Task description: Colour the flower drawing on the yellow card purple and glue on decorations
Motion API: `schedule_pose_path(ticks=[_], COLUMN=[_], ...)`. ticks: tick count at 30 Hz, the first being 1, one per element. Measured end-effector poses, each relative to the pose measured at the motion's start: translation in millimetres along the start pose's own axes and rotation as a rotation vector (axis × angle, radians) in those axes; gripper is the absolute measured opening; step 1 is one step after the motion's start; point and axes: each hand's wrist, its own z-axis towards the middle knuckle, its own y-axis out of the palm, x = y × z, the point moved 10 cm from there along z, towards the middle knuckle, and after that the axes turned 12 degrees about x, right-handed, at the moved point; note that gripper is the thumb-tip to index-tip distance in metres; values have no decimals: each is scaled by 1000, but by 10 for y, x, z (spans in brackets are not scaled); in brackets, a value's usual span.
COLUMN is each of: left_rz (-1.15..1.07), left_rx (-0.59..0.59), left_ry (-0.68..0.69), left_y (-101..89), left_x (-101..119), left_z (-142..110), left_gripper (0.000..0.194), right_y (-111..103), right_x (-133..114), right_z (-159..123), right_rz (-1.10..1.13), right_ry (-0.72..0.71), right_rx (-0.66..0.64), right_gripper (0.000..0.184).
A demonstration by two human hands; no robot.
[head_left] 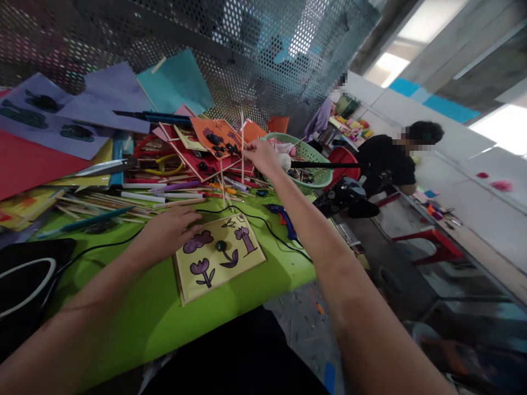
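My right hand point(261, 156) reaches out over the heap at the back, its thumb and fingers pinched on a thin wooden stick point(242, 129) that stands nearly upright. Below it on the green table lies a yellow card point(230, 274) edged with thin sticks. Purple flowers, a cloud and a tree are drawn on it, and a dark round stone point(221, 246) sits at the head of one flower. Over the card's upper left corner is my left hand point(173, 230), fingers loosely apart and holding nothing. Whether its fingertips touch the card I cannot tell.
A blue glue gun point(284, 220) lies right of the card, near a black cable point(263, 219). Markers, loose sticks and coloured sheets pile up behind. A green basket point(321, 178) stands at the back right. A person in black point(385, 159) sits farther off.
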Motion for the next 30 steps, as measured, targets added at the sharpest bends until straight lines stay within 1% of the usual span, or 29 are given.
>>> schedule_pose_path(ticks=[1, 2, 3, 4, 8, 9, 11, 14, 18, 22, 27, 30], left_rz=[-2, -2, -1, -1, -4, -4, 1, 14, -27, -92, -186, -243], left_rx=[2, 5, 10, 12, 7, 1, -6, 2, 55, 97, 158, 177], left_ry=[-6, -14, -19, -22, -18, -16, -17, -25, -62, -101, -159, -182], left_y=[-9, -19, -29, -38, -63, -67, -80, -102, -134, -168, -259, -283], left_x=[-3, -5, -4, 1, 51, 66, 87, 94, 49, 22, 47, 64], left_z=[1, 2, 4, 6, 20, 22, 22, 17, 14, 18, 23, 23], left_gripper=[53, 54, 53, 52, 49, 49, 51, 51, 53, 54, 52, 50], right_y=[-37, -45, -35, 5, 156, 191, 236, 275, 283, 262, 244, 205], right_x=[-27, -38, -29, 8, 314, 398, 529, 625, 664, 698, 703, 648], right_z=[43, 53, 29, -31, -456, -565, -720, -800, -775, -785, -834, -854], right_rz=[-56, -139, -243, -363, -494, -526, -586, -638, -636, -610, -573, -550], right_ry=[-30, -65, -104, -144, -159, -153, -141, -137, -147, -153, -155, -156], right_rx=[25, 15, -17, -79, -309, -350, -388, -398, -382, -338, -296, -272], right_gripper=[21, 25, 28, 29, 12, 15, 27, 33, 29, 29, 28, 27])
